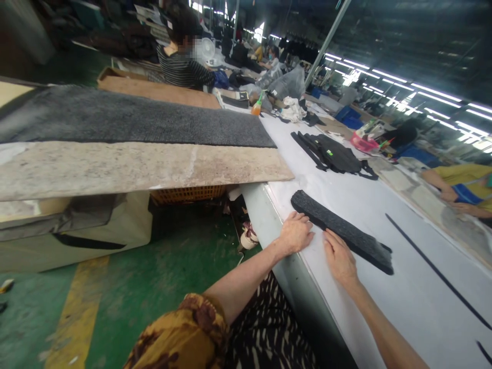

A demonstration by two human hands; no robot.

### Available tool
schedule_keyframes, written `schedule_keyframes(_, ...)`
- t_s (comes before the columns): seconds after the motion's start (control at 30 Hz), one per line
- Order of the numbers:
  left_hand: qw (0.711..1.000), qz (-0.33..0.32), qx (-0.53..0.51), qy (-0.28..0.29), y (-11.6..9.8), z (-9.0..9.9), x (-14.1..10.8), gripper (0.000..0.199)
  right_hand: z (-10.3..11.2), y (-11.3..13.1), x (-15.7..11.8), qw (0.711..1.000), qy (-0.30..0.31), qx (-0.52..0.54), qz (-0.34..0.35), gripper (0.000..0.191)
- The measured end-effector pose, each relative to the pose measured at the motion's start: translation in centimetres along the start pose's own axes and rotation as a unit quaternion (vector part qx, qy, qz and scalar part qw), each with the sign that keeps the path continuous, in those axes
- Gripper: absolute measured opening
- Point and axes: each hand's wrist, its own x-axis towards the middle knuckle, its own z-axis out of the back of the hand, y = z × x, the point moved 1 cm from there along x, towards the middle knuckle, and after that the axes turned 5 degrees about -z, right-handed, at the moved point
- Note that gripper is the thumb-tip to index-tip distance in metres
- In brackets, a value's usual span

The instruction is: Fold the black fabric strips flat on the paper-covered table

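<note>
A dark grey, rough-textured fabric strip (340, 225) with a black near edge lies slantwise on the white-topped table. It looks folded or layered; I cannot tell which. My left hand (295, 233) rests against the strip's near edge toward its far end, fingers loosely bent and a little apart. Beside it, my right hand (340, 256) touches the same edge near the middle, with fingers stretched out. Both palms face down, and their thumbs are mostly hidden.
Black fabric pieces (334, 151) lie farther up the table. Thin black strips (434, 269) lie to the right. At left, a board (154, 164) carrying long grey fabric (154, 118) meets the table. An orange bottle (257, 105) stands behind. Co-workers sit at far left and right.
</note>
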Motion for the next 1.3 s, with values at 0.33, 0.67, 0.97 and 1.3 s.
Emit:
schedule_keyframes(0.33, 1.000, 0.006, -0.008, 0.004, -0.4, 0.1, -0.2, 0.027, 0.0, -0.7, -0.4, 1.000, 0.004, -0.008, 0.007, 0.050)
schedule_keyframes(0.67, 0.997, 0.015, -0.043, -0.057, -1.3, -0.3, -0.1, 0.019, 1.7, -0.4, -0.6, 0.998, 0.059, -0.028, -0.011, 0.057)
schedule_keyframes(0.97, 0.994, 0.011, -0.056, -0.088, -1.6, -0.2, -0.3, 0.017, 2.7, 0.2, -0.4, 0.994, 0.089, -0.061, -0.025, 0.069)
schedule_keyframes(1.3, 0.989, 0.008, -0.108, -0.097, -1.3, -0.4, 0.1, 0.016, 2.9, 0.2, -0.3, 0.993, 0.093, -0.071, -0.026, 0.072)
